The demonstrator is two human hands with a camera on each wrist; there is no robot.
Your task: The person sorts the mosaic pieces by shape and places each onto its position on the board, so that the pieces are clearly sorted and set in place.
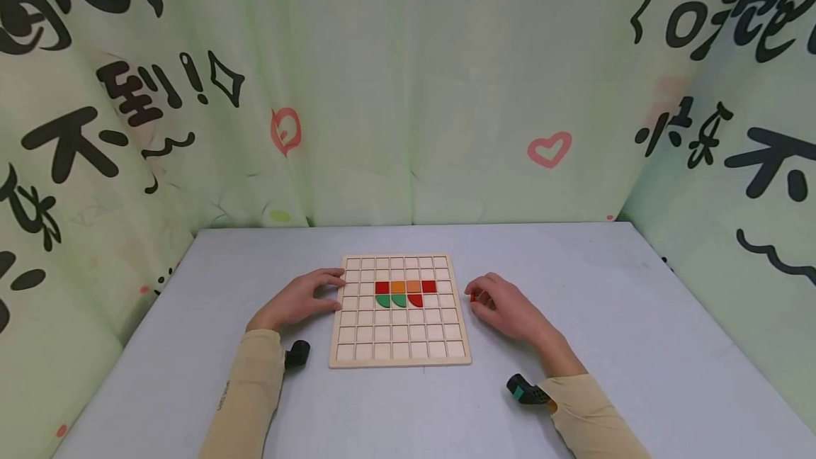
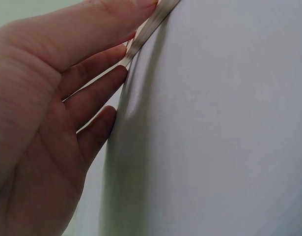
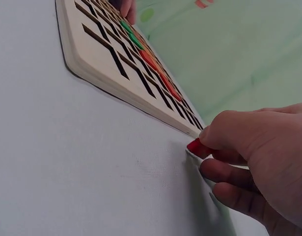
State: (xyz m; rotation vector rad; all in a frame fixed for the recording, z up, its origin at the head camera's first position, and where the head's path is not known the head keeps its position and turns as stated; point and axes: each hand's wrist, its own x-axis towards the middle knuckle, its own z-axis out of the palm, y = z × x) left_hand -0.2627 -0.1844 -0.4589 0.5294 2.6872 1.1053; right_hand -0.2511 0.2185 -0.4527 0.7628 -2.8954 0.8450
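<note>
A wooden grid board (image 1: 400,364) lies on the table. My left hand (image 1: 302,301) touches its left edge, fingers and thumb spread along the frame. To the right of the board, my right hand (image 1: 506,305) pinches a small red piece (image 3: 199,148) between thumb and fingers, just above the tabletop; its full shape is hidden by the fingers. One row of the grid holds a red square (image 1: 382,287), two orange squares (image 1: 398,287) and another red square (image 1: 428,287). Directly below sit two green quarter-circles (image 1: 382,300) and a red quarter-circle (image 1: 416,300).
The white table (image 1: 395,416) reaches back to a pale green curtain (image 1: 472,91) with dark lettering, which also stands along both sides. Black wrist cameras (image 1: 297,355) are strapped at the two sleeves, low over the table.
</note>
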